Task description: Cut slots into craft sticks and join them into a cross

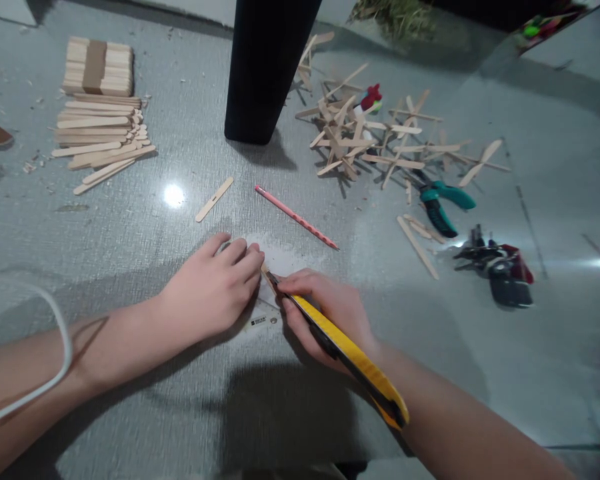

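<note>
My right hand [325, 310] is wrapped round a yellow and black utility knife [353, 357], its blade end pointing up and left. The knife tip meets a wooden craft stick [265, 270], of which only a short end shows. My left hand [215, 283] has its fingers curled down, holding that stick against a whitish flat piece [280, 250] on the table. A small printed label and a round hole show at the near edge of this piece. Just beyond the hands lie a loose craft stick [215, 199] with a small slit and a pink pencil [297, 217].
A banded bundle of craft sticks [123, 67] and a loose pile [100, 137] lie at the far left. Crossed stick assemblies [340, 137] spread at the back right, near green pliers [439, 203] and keys [500, 263]. A black post [267, 73] stands behind. A white cable [63, 327] crosses my left forearm.
</note>
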Tool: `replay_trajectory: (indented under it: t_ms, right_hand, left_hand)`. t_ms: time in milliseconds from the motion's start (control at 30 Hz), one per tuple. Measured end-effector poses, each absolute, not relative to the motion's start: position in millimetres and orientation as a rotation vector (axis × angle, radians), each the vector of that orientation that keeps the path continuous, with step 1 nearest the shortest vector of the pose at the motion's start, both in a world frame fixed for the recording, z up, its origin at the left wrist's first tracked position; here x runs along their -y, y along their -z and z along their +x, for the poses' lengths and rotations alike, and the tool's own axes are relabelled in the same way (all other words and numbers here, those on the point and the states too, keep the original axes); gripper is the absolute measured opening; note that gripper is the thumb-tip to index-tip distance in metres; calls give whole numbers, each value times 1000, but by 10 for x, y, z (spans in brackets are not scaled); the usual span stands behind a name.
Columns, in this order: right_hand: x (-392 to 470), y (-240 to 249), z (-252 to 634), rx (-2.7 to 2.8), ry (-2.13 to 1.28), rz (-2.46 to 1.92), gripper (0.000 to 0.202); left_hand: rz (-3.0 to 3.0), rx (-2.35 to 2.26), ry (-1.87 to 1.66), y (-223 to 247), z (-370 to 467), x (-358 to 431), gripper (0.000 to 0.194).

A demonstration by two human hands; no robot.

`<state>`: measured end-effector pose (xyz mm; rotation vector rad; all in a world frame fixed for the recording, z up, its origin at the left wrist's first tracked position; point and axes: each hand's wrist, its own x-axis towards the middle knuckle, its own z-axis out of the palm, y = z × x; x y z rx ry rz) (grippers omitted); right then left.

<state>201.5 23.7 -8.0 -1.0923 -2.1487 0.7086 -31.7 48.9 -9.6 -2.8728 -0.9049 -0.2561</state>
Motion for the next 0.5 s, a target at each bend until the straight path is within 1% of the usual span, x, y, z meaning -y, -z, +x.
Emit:
replay_trajectory:
  t_ms: [233, 500]
  right_hand:
    - [-218, 86, 2028, 2146, -674, -1079, 22]
    - [-183, 154, 2071, 2002, -734, -1058, 22]
  left_hand:
    - [-2847, 900, 280, 103, -315, -487, 29]
    - [-2845, 876, 355, 135, -321, -493, 27]
